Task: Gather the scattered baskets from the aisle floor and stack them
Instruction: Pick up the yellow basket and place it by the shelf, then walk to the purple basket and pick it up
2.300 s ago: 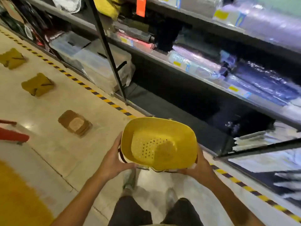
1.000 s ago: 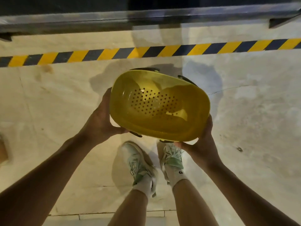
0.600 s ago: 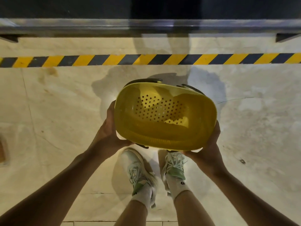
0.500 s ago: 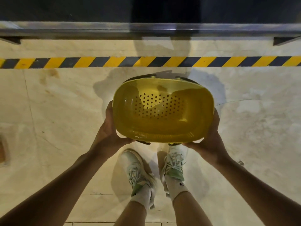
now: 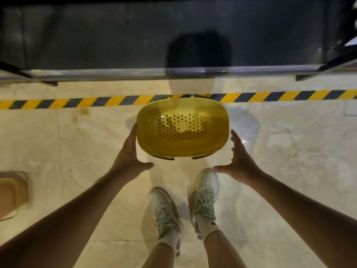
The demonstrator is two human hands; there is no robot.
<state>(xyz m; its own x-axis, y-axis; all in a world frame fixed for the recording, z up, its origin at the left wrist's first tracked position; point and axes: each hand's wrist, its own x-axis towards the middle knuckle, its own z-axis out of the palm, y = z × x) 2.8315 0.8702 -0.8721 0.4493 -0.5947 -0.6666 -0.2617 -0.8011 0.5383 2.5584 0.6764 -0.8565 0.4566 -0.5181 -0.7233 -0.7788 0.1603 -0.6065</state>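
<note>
We have the yellow perforated basket (image 5: 182, 128) just short of the hazard-striped floor tape (image 5: 77, 102), our left hand (image 5: 129, 155) flat against its side and right hand (image 5: 238, 159) spread clear of it, holding nothing, while a tan basket (image 5: 11, 192) far left of the tape awaits gathering.

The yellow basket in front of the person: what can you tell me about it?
The basket is an oval tub that looks like yellow plastic, its bottom dotted with small holes. It sits mouth up and empty on the floor, just short of the striped tape. Dark handle pieces peek out at its near and far edges. The left hand lies flat at its side; the right hand is open, apart.
</note>
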